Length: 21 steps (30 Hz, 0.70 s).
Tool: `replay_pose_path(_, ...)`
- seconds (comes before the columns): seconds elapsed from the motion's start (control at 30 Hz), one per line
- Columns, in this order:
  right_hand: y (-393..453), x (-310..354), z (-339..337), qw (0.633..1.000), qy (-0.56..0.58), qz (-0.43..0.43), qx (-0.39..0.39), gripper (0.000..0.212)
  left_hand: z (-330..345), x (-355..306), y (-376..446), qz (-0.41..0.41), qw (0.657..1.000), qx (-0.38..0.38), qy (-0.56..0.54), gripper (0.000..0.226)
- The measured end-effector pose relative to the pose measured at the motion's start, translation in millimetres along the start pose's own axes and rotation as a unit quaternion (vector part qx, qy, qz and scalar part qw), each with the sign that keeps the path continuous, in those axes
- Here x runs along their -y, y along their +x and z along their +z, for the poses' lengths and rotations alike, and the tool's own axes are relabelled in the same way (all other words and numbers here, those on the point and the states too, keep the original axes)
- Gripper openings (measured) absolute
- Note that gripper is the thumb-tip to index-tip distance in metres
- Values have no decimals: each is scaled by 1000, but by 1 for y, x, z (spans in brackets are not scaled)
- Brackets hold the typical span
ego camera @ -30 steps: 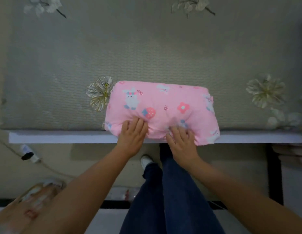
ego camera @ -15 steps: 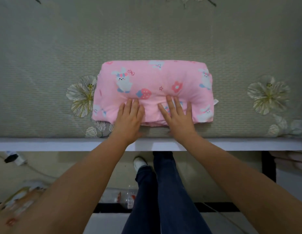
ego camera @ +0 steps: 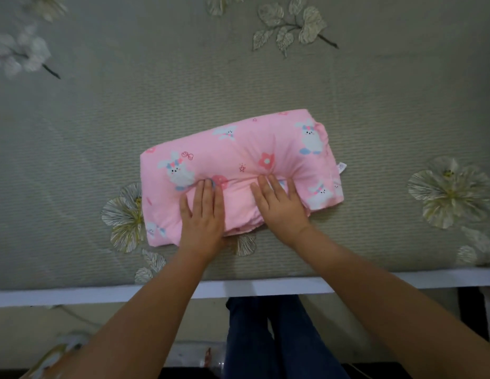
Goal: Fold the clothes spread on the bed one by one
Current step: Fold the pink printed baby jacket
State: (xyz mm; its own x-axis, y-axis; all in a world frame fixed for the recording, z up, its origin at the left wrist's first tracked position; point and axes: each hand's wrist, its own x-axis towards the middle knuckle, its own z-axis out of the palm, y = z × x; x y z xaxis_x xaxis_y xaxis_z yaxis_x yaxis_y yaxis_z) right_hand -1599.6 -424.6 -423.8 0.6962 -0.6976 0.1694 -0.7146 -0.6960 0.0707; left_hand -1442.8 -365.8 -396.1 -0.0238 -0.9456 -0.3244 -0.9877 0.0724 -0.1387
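A pink garment [ego camera: 254, 149] printed with white bunnies and flowers lies folded into a thick bundle on the grey-green bed [ego camera: 238, 77], its right end tilted away from me. My left hand [ego camera: 202, 214] presses flat on its near left part, fingers together. My right hand [ego camera: 279, 203] presses flat on its near middle, fingertips dug into a crease. A small white label sticks out at the bundle's right end. Neither hand grips the cloth; both lie palm down on it.
The bed cover carries pale flower prints [ego camera: 451, 192] at right and beside the bundle at left [ego camera: 123, 214]. A white bed edge [ego camera: 74, 296] runs across below the hands. My legs in dark jeans [ego camera: 265, 337] stand on the floor beneath.
The bundle has been pushed farther onto the bed, away from the white edge, and has turned so its right end lies farther away. Both hands stay pressed on its near side.
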Motion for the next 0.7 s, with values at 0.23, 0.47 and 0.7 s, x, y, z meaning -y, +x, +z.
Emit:
replay_pose_path(0.23,37,-28,-12,999,11,-35,-4,46,-8,12,35,0,997,-47,-58,84)
replay_pose_path(0.47,75,-79,-67,998,15,57,9,54,-72,22,97,86,983,-95,-129,69)
replay_pose_path(0.7,49,-178,-147,982,-26,186,7,56,-188,-47,166,262,942,-198,-65,44)
